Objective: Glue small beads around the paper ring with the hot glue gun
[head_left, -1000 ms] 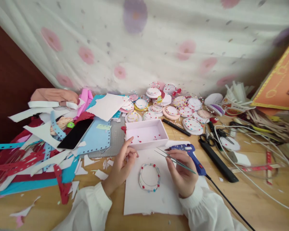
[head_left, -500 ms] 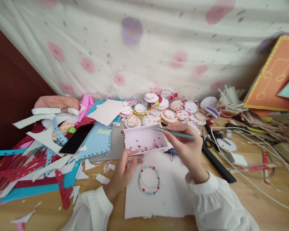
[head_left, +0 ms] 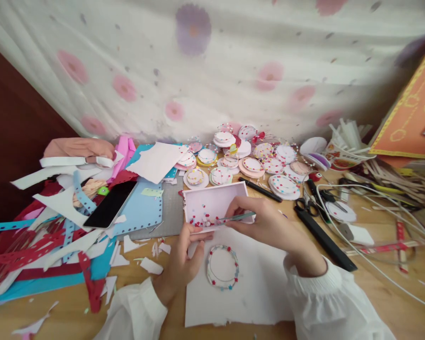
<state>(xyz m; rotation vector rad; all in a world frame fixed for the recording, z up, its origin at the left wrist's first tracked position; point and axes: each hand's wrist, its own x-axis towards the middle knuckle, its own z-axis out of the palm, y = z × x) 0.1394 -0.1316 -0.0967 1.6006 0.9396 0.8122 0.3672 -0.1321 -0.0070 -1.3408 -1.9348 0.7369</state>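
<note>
My left hand (head_left: 184,255) grips the near left edge of a shallow white box (head_left: 217,193), which tilts toward me. Small red and pale beads (head_left: 197,221) lie along the box's near side. Between the fingers of my right hand (head_left: 269,224) are teal tweezers (head_left: 241,216), their tips down inside the box among the beads. In front of the box a beaded wire ring (head_left: 208,269), with red, blue and white beads, rests on a white paper sheet (head_left: 258,293).
Several bead-trimmed paper discs (head_left: 284,186) are clustered behind the box. Paper scraps (head_left: 88,283) and a black phone (head_left: 109,205) lie to the left. Scissors (head_left: 306,207), a white cable (head_left: 343,245) and a long black bar (head_left: 326,241) are on the right.
My right hand has moved down and left, lowering the tweezers into the box's bead side. My left hand stays on the box edge. The view has shifted slightly.
</note>
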